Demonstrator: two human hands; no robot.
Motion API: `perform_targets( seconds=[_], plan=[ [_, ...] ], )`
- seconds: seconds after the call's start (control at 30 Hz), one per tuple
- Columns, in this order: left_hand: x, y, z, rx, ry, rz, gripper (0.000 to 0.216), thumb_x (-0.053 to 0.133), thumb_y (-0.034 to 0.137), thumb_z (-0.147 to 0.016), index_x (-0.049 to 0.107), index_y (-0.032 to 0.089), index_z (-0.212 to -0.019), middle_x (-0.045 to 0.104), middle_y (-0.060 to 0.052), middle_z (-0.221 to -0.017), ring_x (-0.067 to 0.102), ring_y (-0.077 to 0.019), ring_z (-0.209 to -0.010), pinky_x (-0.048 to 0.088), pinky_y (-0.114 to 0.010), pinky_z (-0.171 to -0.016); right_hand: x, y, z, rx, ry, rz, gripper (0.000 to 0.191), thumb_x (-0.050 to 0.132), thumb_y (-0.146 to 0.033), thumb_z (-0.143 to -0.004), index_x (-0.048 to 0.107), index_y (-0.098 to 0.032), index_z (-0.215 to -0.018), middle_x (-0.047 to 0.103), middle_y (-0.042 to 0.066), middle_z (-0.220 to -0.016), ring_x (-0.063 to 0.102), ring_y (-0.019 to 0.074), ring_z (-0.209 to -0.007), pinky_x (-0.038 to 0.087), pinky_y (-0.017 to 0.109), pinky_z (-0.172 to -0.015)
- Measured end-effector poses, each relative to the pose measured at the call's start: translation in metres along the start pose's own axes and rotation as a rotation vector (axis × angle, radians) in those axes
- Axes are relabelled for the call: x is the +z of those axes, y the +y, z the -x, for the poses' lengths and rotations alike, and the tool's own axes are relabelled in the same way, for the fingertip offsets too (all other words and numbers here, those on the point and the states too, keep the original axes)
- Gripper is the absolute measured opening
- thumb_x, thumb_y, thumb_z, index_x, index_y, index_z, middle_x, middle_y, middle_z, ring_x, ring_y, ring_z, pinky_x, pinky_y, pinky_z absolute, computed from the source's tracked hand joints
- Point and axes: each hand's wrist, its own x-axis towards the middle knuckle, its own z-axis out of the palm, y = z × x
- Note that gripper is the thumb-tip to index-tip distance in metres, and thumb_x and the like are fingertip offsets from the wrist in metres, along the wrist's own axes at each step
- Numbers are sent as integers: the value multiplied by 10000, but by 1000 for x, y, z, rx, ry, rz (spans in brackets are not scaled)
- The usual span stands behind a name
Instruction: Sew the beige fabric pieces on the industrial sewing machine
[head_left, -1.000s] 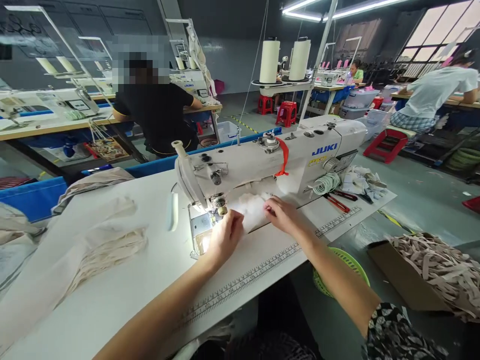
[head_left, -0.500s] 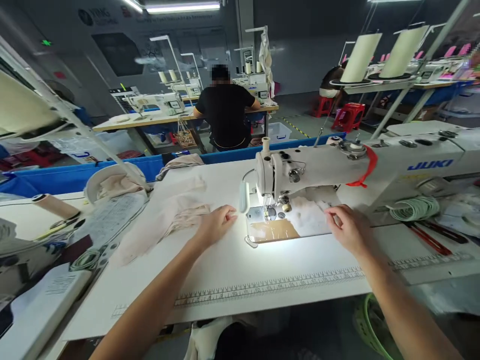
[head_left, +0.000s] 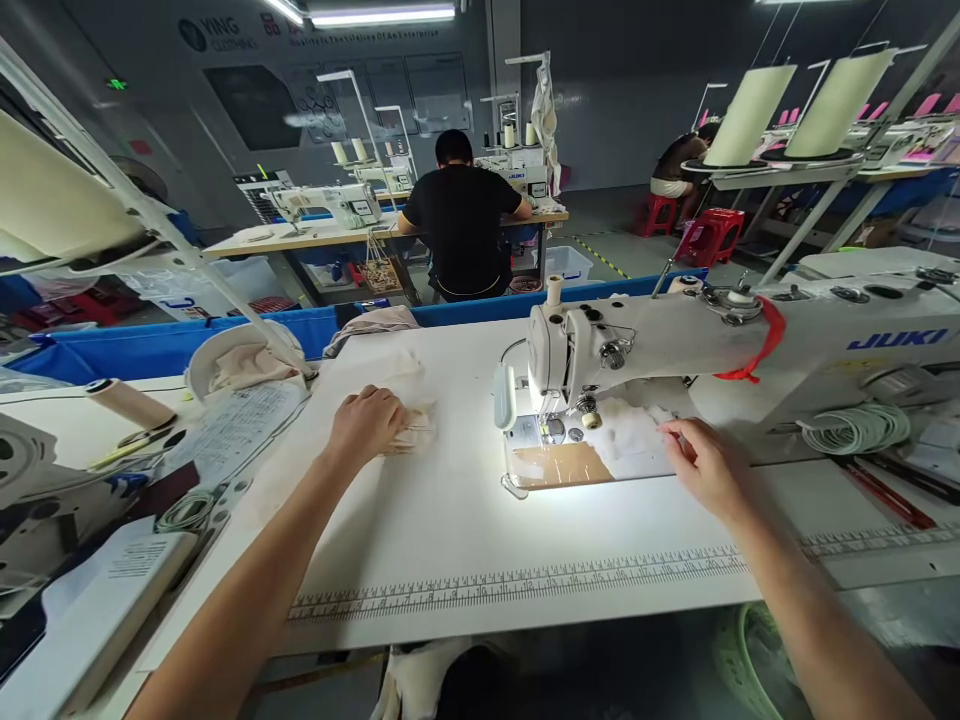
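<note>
My left hand (head_left: 365, 425) rests with curled fingers on a pile of beige fabric strips (head_left: 414, 428) lying on the white sewing table (head_left: 450, 520). My right hand (head_left: 701, 467) lies to the right of the needle plate, its fingertips pinching the edge of a white fabric piece (head_left: 634, 445) under the arm of the white JUKI sewing machine (head_left: 720, 335). The machine's lamp lights the plate and a tan patch (head_left: 559, 465) beside the needle.
A ruler strip (head_left: 525, 585) runs along the table's front edge. Papers and a thread cone (head_left: 127, 402) lie at the left, coiled cord (head_left: 855, 428) and red-handled tools (head_left: 889, 492) at the right. A person in black (head_left: 463, 215) sits at another machine behind. A green basket (head_left: 739, 650) stands below.
The view swung left from the machine. My left hand left the needle area and moved left onto the beige strip pile; my right hand stayed on the white fabric.
</note>
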Motion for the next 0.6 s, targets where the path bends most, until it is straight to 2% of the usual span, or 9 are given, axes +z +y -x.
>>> perform_targets(
  seconds=[0.13, 0.2, 0.3, 0.37, 0.47, 0.53, 0.6],
  plan=[
    [0, -11, 16, -9, 149, 36, 369, 390, 300, -1021, 744, 208, -970, 810, -142, -1030, 739, -317, -1035, 576, -372, -738, 2, 1, 1, 28, -10, -18, 220, 483, -332, -990, 676, -236, -945, 736, 49, -795, 581, 165, -521, 456, 288, -517],
    [-1, -20, 26, 47, 181, 78, 362, 392, 326, -1031, 736, 222, -996, 810, -122, -1023, 744, -294, -1019, 579, -347, -722, 2, 0, 2, 33, -17, -23, 218, 485, -333, -987, 676, -237, -942, 739, 51, -793, 587, 167, -522, 455, 287, -509],
    [2, -29, 37, 159, 184, 124, 331, 442, 324, -1007, 735, 224, -1127, 801, -121, -1180, 721, -295, -1156, 614, -369, -854, 1, -1, 1, 22, -36, -25, 202, 502, -324, -976, 682, -238, -939, 734, 45, -773, 590, 166, -522, 442, 280, -497],
    [5, -32, 40, 174, 167, 103, 366, 480, 298, -972, 725, 212, -1230, 764, -137, -1316, 683, -315, -1259, 624, -397, -901, 1, -2, 1, 23, -48, -30, 205, 504, -325, -976, 686, -239, -939, 734, 43, -768, 594, 166, -524, 437, 278, -492],
    [10, -31, 36, 143, 104, 40, 400, 491, 226, -933, 745, 219, -1241, 748, -136, -1352, 681, -326, -1262, 637, -385, -796, 0, -2, 2, 45, -58, -36, 227, 493, -338, -982, 692, -239, -938, 743, 48, -782, 609, 172, -541, 445, 280, -495],
    [12, -29, 32, 134, 76, 19, 370, 493, 206, -935, 774, 238, -1173, 774, -120, -1289, 701, -321, -1212, 624, -362, -708, 0, -3, 3, 60, -63, -31, 230, 493, -342, -982, 695, -241, -940, 749, 50, -792, 619, 176, -555, 453, 280, -501],
    [13, -27, 30, 121, 110, 8, 332, 489, 217, -965, 789, 240, -1104, 801, -116, -1193, 721, -315, -1151, 607, -351, -669, -1, -3, 3, 67, -68, -28, 222, 499, -340, -978, 697, -242, -947, 754, 49, -800, 625, 176, -561, 454, 279, -502]
  ],
)
